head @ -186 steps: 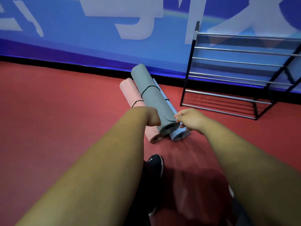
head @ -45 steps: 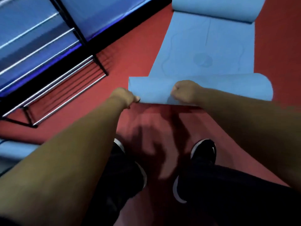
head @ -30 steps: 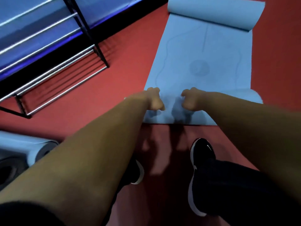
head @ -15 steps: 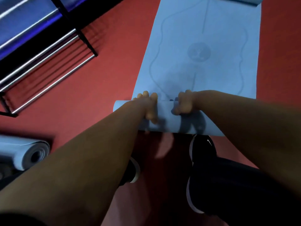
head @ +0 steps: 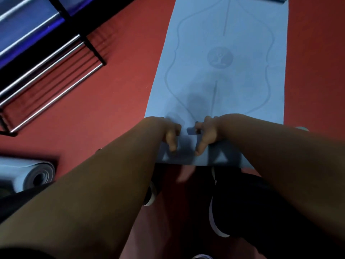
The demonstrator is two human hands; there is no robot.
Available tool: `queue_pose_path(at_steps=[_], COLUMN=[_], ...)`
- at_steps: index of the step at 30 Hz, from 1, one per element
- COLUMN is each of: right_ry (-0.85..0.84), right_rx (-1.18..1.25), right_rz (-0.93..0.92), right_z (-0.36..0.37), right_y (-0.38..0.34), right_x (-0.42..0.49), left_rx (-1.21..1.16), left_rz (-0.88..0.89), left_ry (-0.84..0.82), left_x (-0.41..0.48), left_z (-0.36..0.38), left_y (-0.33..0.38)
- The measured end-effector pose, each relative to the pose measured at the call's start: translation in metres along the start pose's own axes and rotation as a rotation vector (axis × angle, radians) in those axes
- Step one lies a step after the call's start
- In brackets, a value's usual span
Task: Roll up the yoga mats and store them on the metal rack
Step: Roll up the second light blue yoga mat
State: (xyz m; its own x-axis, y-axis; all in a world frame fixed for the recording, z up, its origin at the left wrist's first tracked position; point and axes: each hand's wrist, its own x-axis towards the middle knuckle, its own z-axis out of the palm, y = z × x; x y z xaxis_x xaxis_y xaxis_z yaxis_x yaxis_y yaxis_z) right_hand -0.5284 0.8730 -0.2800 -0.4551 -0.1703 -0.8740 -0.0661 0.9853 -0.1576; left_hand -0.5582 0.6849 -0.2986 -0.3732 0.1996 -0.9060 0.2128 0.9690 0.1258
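Note:
A light blue yoga mat (head: 224, 86) lies spread out on the red floor, running away from me, with a printed outline and a round emblem on it. Its near end is rolled into a short tube (head: 188, 156) just in front of my feet. My left hand (head: 170, 135) and my right hand (head: 205, 135) sit side by side on the middle of that tube, fingers curled over its far side and thumbs on the near side. The metal rack (head: 56, 58) with chrome bars stands at the upper left, holding nothing in the part I can see.
A rolled light blue mat (head: 33, 174) lies on the floor at the lower left, end towards me. My black shoes (head: 216, 221) stand right behind the tube. A blue wall panel (head: 22, 19) runs behind the rack. Red floor (head: 112, 94) separates mat and rack.
Since a second ago the flat near edge has been turned over into a tube. My hands stay together on it, and the roll has grown slightly.

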Motion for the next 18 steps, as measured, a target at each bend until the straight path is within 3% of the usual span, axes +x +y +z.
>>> queue_pose_path(at_steps=[4, 9, 12, 18], right_ry=[-0.129, -0.133, -0.172, 0.111], right_rx=[0.135, 0.265, 0.3, 0.29], right_rz=[0.001, -0.027, 0.005, -0.011], right_z=[-0.002, -0.027, -0.048, -0.081], right_y=[0.001, 0.004, 0.009, 0.011], right_x=[-0.019, -0.061, -0.094, -0.188], left_rx=[-0.072, -0.07, -0.002, 0.105], left_rz=[-0.059, 0.054, 0.087, 0.067], left_ry=[-0.034, -0.043, 0.043, 0.27], left_x=[-0.02, -0.053, -0.088, -0.189], left_z=[0.001, -0.019, -0.042, -0.077], left_y=[0.004, 0.009, 0.012, 0.037])
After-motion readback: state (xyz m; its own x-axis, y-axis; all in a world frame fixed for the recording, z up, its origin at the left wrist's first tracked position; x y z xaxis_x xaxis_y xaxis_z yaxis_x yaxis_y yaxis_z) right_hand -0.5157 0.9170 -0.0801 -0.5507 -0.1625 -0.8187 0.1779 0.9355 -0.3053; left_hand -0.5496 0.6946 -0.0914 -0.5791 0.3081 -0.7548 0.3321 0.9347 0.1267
